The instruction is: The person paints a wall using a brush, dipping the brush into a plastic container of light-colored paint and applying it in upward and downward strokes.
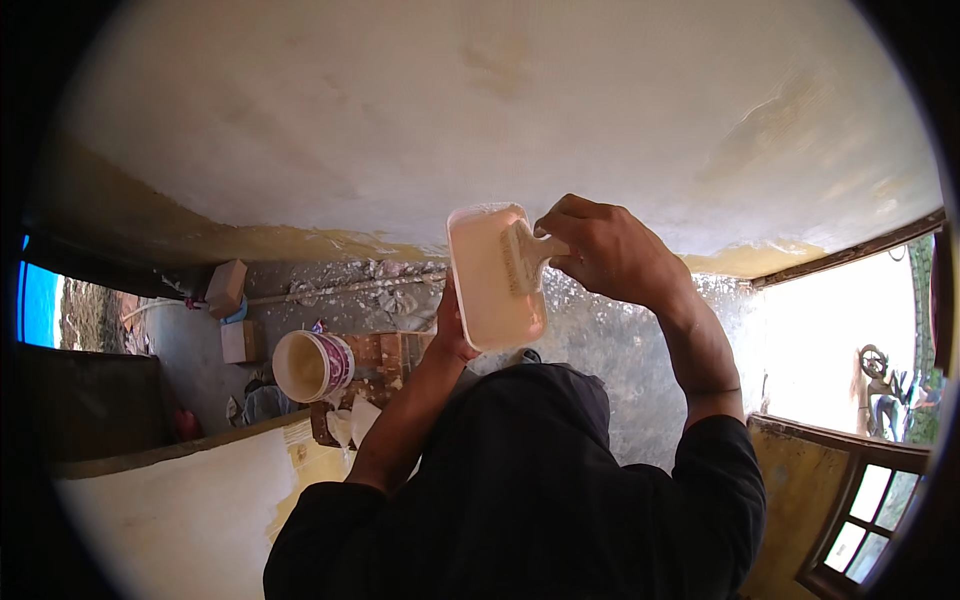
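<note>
My left hand [453, 319] grips a rectangular plastic tub [484, 281] from its left side and underneath, with most of its fingers hidden. Pale, cream-coloured liquid paint lies inside. In my right hand [600, 247] is the handle of a wide flat paintbrush [525, 259]. Its bristles are over the right part of the tub, at or just above the paint; I cannot tell how deep they reach. Beyond both hands rises a wall [420, 135] with a whitish, streaky coat and yellowish older paint showing along its lower edge.
A white paint bucket [311, 366] stands on a worn wooden bench [394, 364] to my left. A long pole [345, 289] lies along the paint-spattered floor [637, 375] near the wall's foot. Boxes [238, 343] sit farther left. A bright doorway [810, 337] and a window [874, 510] are on the right.
</note>
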`<state>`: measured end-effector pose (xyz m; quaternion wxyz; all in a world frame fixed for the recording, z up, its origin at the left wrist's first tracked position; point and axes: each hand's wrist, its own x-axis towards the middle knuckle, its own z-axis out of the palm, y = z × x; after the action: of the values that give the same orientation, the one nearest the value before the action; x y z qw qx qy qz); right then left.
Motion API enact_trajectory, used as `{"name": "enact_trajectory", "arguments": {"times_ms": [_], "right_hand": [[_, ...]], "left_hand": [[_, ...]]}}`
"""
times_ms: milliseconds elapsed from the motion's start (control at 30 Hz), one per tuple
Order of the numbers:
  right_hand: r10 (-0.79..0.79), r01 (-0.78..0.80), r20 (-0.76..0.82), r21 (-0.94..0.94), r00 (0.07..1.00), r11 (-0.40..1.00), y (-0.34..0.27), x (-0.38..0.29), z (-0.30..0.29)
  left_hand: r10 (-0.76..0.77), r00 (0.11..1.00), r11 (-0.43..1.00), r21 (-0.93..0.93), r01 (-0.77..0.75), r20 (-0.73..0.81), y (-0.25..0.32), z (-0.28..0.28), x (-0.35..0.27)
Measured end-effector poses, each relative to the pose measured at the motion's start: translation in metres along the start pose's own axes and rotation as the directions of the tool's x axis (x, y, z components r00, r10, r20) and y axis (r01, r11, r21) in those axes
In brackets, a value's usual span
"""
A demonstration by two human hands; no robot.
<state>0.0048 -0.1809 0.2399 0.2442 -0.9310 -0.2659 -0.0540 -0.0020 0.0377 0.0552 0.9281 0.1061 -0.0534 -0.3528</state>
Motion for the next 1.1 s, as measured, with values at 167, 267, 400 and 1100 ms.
{"name": "enact_trajectory", "arguments": {"times_ms": [167, 267, 400, 1100], "right_hand": [[0.29, -0.215, -0.116, 0.428, 0.95, 0.878, 0.021, -0.005, 0.024], [0.427, -0.284, -0.212, 0.486, 0.879, 0.826, 0.03, -0.011, 0.051], [0.365, -0.213, -0.317, 0.424, 0.875, 0.88, 0.025, -0.023, 0.049], [0.449, -0.258, -0.236, 0.559, 0.862, 0.788, 0.016, -0.05, 0.099]], "left_hand": [[0.001, 0.998, 0.993, -0.114, -0.008, -0.062, -0.022, 0.006, 0.021], [-0.074, 0.997, 0.978, -0.193, 0.072, -0.003, -0.028, -0.004, 0.031], [-0.014, 0.998, 0.999, -0.042, 0.011, -0.057, -0.036, 0.011, 0.042], [0.094, 0.988, 0.994, 0.06, -0.087, -0.122, -0.031, -0.031, 0.013]]}}
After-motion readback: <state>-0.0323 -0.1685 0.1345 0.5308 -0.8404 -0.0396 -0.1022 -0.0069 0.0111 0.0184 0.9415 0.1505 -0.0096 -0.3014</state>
